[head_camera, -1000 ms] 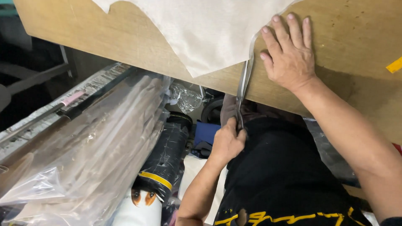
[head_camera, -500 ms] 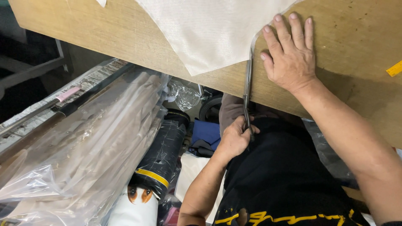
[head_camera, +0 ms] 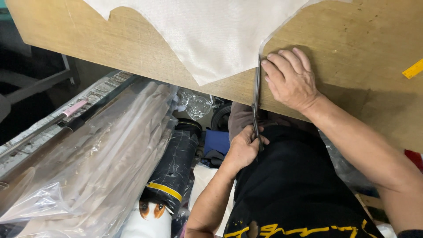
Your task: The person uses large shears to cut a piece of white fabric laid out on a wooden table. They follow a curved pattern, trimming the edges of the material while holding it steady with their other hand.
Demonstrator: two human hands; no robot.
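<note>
The left hand, at about 6 o'clock from the middle of the view, has its fingers curled shut around the handles of a long pair of scissors, whose slim dark blades run almost straight up toward 12 o'clock and look nearly closed, their tips meeting the white fabric at its right edge. That fabric lies flat on the wooden desk, filling the top centre of the view, with a scalloped cut edge at 11 o'clock and a pointed corner hanging close to the desk's near edge. The right hand lies palm down at about 1 o'clock, fingers spread and flat, holding nothing; its fingertips press on the desk just beside the blades and touch the fabric's edge. A yellow ruler shows at 3 o'clock on the desk, well apart from the work. Below the desk, at 8 o'clock, lie clear plastic-wrapped rolls, and at 6 o'clock a black roll with a yellow band. The nearest risk, as I judge it, is to the right hand's fingertips: they sit so near the blades that a wide bite could nip them. The fabric looks thin and slippery, so if the flat hand eases its pressure the cloth could shift and the cut wander off line, or the loose corner could drag down off the desk's edge.
</note>
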